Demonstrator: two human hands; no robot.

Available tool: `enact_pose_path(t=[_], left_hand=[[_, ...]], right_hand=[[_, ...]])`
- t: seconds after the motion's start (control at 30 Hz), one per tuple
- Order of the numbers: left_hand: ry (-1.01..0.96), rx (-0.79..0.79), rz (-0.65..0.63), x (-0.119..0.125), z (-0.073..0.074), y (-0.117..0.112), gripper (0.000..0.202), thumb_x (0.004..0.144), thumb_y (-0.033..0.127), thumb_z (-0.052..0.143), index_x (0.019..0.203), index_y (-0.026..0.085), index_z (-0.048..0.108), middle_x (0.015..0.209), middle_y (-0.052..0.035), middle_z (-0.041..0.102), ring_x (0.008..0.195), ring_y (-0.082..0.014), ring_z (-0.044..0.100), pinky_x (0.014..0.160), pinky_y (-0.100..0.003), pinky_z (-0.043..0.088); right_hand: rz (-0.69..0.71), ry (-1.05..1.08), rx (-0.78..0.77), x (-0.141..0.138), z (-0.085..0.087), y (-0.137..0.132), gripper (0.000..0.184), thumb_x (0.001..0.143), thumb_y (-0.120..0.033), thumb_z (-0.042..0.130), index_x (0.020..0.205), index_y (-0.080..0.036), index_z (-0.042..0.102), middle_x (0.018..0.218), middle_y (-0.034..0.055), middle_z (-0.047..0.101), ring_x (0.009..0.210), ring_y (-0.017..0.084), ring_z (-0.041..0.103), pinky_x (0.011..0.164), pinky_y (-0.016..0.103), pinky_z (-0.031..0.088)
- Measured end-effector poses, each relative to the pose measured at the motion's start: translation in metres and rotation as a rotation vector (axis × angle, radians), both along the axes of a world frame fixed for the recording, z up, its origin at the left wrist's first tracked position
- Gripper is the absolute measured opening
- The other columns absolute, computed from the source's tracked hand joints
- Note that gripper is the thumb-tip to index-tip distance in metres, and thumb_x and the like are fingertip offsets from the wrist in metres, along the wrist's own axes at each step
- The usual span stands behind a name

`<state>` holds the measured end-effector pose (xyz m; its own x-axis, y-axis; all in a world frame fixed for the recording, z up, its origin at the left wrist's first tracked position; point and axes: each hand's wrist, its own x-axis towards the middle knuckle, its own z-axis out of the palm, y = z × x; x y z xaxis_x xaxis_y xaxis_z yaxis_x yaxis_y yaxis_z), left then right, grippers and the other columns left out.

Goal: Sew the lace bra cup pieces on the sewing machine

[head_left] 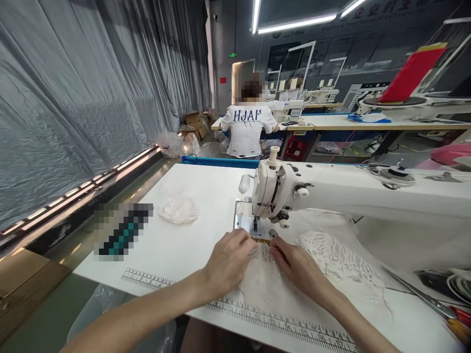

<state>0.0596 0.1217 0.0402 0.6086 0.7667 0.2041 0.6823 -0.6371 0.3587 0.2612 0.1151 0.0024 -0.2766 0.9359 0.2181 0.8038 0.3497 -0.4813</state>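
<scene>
A piece of white lace fabric (262, 282) lies in front of the needle of a white sewing machine (274, 191). My left hand (231, 257) has its fingers curled closed on the fabric's left edge, close to the metal needle plate (245, 220). On the other side, my right hand (296, 260) pinches the fabric's right edge, just short of the presser foot (255, 224). More white lace (340, 262) is spread to the right of my right hand. A small pale lace piece (179, 209) rests on the table at the left.
Scissors (419, 289) lie at the right. A printed ruler scale (257, 314) runs along the table's front edge. A blurred dark object (123, 233) sits on the left side. Ahead, a person in a white shirt (248, 130) sits at another machine. A cardboard box (27, 279) stands lower left.
</scene>
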Motion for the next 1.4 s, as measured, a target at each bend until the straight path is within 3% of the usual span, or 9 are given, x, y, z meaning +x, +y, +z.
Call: enact_pose_path(t=[0.1,0.27,0.4,0.6,0.83,0.93,1.13,1.3,1.4], left_hand=[[0.036,0.1,-0.161,-0.006,-0.012,-0.007,0.021,0.082,0.001,0.046,0.09,0.017,0.056,0.102,-0.0031,0.058,0.091,-0.0172,0.053,0.074,-0.029,0.041],[0.076,0.08,-0.257,-0.022,-0.023,-0.009,0.032,0.082,-0.003,0.039,0.1,0.018,0.056,0.114,-0.0053,0.056,0.097,-0.0181,0.051,0.079,-0.03,0.04],[0.124,0.095,-0.312,-0.027,-0.022,-0.006,0.039,0.084,-0.002,0.039,0.112,0.021,0.053,0.123,-0.0061,0.052,0.105,-0.0209,0.047,0.082,-0.032,0.041],[0.15,0.118,-0.308,-0.026,-0.024,0.006,0.027,0.088,-0.001,0.035,0.082,0.014,0.057,0.096,-0.0039,0.062,0.088,-0.0148,0.053,0.076,-0.025,0.043],[0.095,0.197,-0.351,-0.03,-0.015,-0.008,0.026,0.087,-0.002,0.037,0.1,0.015,0.053,0.11,-0.0049,0.059,0.098,-0.016,0.054,0.081,-0.028,0.044],[0.132,0.146,-0.355,-0.03,-0.01,-0.021,0.029,0.086,0.008,0.049,0.113,0.018,0.049,0.118,-0.0073,0.053,0.102,-0.0194,0.053,0.083,-0.031,0.045],[0.12,0.172,-0.191,-0.015,-0.02,-0.025,0.054,0.071,0.057,0.067,0.106,0.019,0.053,0.11,-0.0061,0.056,0.093,-0.0247,0.055,0.077,-0.04,0.048],[0.109,0.518,-0.084,0.005,-0.03,-0.014,0.003,0.081,0.015,0.055,0.079,0.016,0.056,0.079,-0.0009,0.059,0.065,-0.0156,0.056,0.057,-0.029,0.043],[0.099,0.707,-0.135,0.004,-0.026,-0.009,0.02,0.079,-0.002,0.047,0.069,0.014,0.053,0.069,-0.0002,0.056,0.061,-0.0135,0.053,0.055,-0.027,0.039]], right_hand=[[-0.03,-0.067,0.061,0.001,0.003,-0.001,0.026,0.095,-0.029,0.027,0.088,-0.019,0.05,0.067,0.0042,0.059,0.048,0.016,0.05,0.044,0.026,0.033],[0.044,-0.141,0.274,-0.002,0.011,-0.025,0.022,0.094,-0.021,0.034,0.106,-0.018,0.053,0.111,0.0146,0.058,0.097,0.029,0.054,0.073,0.041,0.041],[0.278,-0.15,0.234,-0.006,0.006,-0.053,0.015,0.094,-0.027,0.043,0.103,-0.02,0.054,0.11,0.0105,0.059,0.093,0.023,0.056,0.073,0.035,0.046],[0.27,-0.187,0.245,-0.004,0.0,-0.063,0.025,0.092,-0.04,0.047,0.099,-0.019,0.057,0.11,0.0118,0.061,0.095,0.025,0.057,0.073,0.037,0.049],[0.305,-0.204,0.234,-0.003,0.002,-0.063,0.032,0.084,-0.046,0.059,0.103,-0.021,0.058,0.115,0.0119,0.058,0.098,0.027,0.055,0.072,0.039,0.049],[0.257,-0.194,0.274,-0.005,-0.004,-0.064,0.014,0.093,-0.029,0.046,0.094,-0.022,0.058,0.114,0.01,0.058,0.096,0.026,0.055,0.069,0.038,0.047],[0.165,-0.1,0.315,-0.011,-0.005,-0.06,0.021,0.095,-0.019,0.034,0.093,-0.02,0.054,0.101,0.0072,0.064,0.087,0.022,0.057,0.066,0.034,0.048],[0.137,-0.085,0.293,-0.01,-0.003,-0.057,0.025,0.097,-0.021,0.031,0.094,-0.021,0.056,0.095,0.0067,0.066,0.082,0.02,0.059,0.065,0.031,0.049],[0.141,-0.109,0.272,-0.006,-0.007,-0.057,0.023,0.097,-0.022,0.032,0.099,-0.022,0.055,0.097,0.006,0.066,0.085,0.02,0.06,0.067,0.031,0.05]])
